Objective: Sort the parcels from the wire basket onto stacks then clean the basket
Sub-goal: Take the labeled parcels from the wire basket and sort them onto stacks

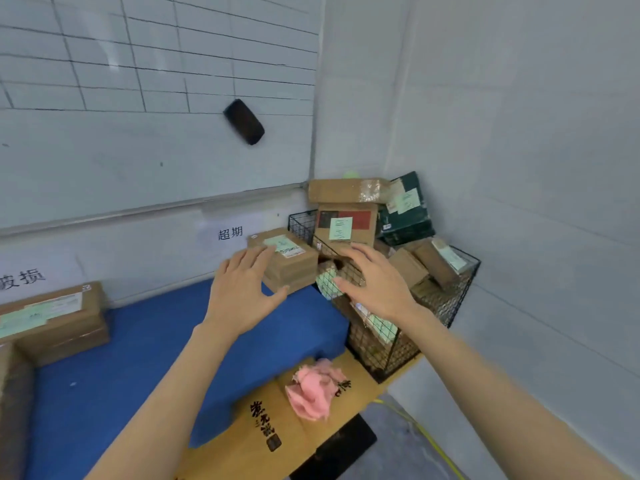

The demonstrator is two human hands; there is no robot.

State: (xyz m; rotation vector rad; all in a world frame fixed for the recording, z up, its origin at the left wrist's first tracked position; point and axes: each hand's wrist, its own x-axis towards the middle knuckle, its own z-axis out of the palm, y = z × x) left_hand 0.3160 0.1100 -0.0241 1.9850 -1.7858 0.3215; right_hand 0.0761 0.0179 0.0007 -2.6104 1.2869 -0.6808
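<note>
Right hand [374,282] before heaped wire basket [446,306].

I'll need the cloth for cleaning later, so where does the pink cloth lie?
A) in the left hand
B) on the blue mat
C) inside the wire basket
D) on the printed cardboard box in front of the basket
D: the pink cloth lies crumpled on the printed cardboard box, just in front of the wire basket.
</note>
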